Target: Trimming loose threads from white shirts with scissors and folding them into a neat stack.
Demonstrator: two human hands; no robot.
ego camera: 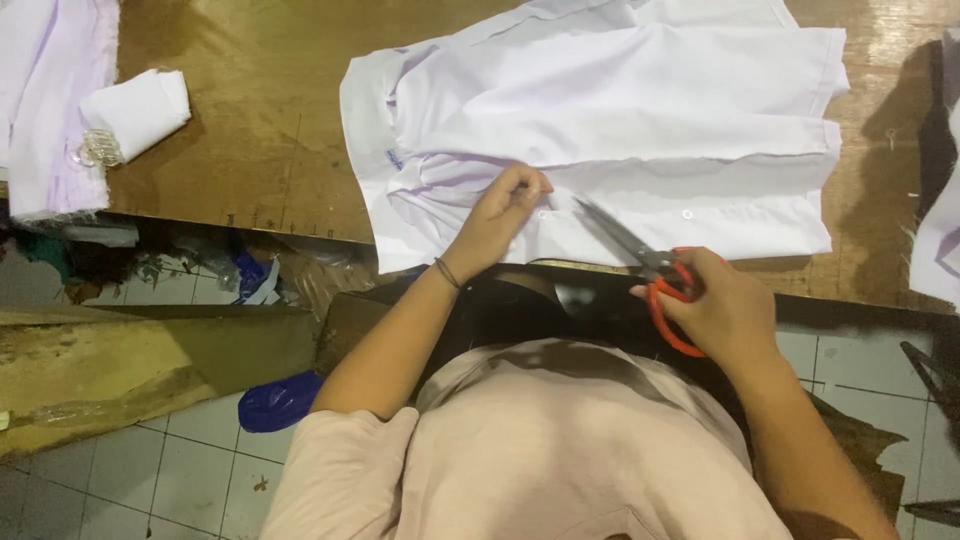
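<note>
Fingers of left hand (503, 212) pinch white shirt (620, 120); right hand (722, 305) grips orange scissors (650, 268).

A plain white cotton shirt (620, 130) with small white buttons and a tiny blue mark by its collar is lying on the worn brown wooden bench (250, 130). Orange-handled scissors with grey metal blades (650, 275) are showing at the bench's near edge. A folded white cloth (140, 110) is sitting toward the far left corner, on pale lilac-white fabric (50, 100).
</note>
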